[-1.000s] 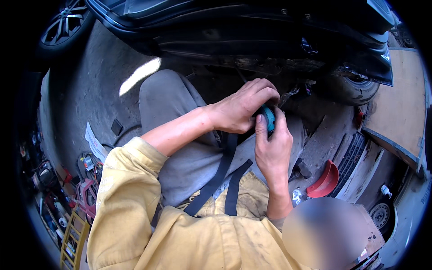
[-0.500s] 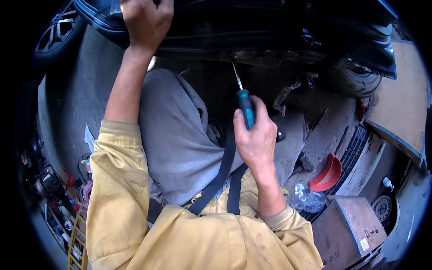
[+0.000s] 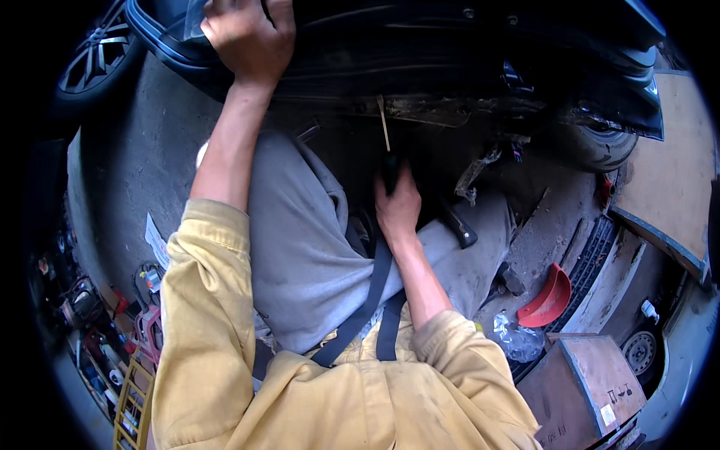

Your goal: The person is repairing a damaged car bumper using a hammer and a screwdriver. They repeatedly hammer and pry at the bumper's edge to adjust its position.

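Observation:
My right hand (image 3: 398, 201) is closed around the dark handle of a screwdriver (image 3: 385, 129), low between my knees in shadow. Its thin metal shaft points away from me, with the tip at the lower edge of a dark car body (image 3: 360, 64). At the upper left, my left hand (image 3: 251, 45) bears on the car's dark panel with bent fingers, seemingly gripping it. The picture's top edge cuts off the fingertips. A black handle with a rivet (image 3: 463, 232) lies against my right thigh, its other end lost in the dark.
A car wheel (image 3: 94, 56) is at the far left, and a tyre (image 3: 600, 148) is under the car at right. A red curved piece (image 3: 547, 298), a clear plastic bag (image 3: 516, 337) and a wooden box (image 3: 592, 379) lie at my right. Tools and a yellow frame (image 3: 131, 401) crowd the lower left.
My right hand has moved away from me and slightly left, lower into shadow with the screwdriver. The black handle at my right thigh shows more. My left hand stays on the car panel.

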`<state>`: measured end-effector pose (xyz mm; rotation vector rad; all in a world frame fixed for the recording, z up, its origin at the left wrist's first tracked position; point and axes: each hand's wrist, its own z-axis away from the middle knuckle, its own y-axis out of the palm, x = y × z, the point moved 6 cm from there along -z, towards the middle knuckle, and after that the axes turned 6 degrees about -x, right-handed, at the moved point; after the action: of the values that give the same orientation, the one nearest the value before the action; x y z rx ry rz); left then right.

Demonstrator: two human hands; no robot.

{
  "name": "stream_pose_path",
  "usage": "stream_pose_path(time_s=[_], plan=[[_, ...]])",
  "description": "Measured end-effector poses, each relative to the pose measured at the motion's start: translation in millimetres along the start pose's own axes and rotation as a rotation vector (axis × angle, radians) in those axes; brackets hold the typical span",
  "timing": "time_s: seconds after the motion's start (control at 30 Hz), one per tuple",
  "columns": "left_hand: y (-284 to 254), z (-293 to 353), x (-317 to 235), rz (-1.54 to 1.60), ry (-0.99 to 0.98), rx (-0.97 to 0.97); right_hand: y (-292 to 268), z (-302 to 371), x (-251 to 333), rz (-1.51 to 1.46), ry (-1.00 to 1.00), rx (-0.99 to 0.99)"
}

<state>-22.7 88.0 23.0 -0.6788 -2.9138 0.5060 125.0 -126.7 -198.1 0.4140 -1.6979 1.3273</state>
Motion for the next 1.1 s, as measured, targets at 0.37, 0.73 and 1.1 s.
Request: stream_pose_path(time_s=[0.37, 0.73, 1.1], plan=[[-2.7, -1.5, 8.1, 0.022, 0.02, -0.03, -109.4, -7.6, 87.4, 0.23, 0.045, 0.211], [-1.5, 1.2, 8.1, 0.02, 0.055, -0.044, -39.1, 6.1, -1.1, 0.169, 0.042, 0.076], [-4.4, -0.3, 8.5, -0.005, -0.004, -0.004, -62.3, -2.9, 34.1, 0.337, 0.097, 0.3]])
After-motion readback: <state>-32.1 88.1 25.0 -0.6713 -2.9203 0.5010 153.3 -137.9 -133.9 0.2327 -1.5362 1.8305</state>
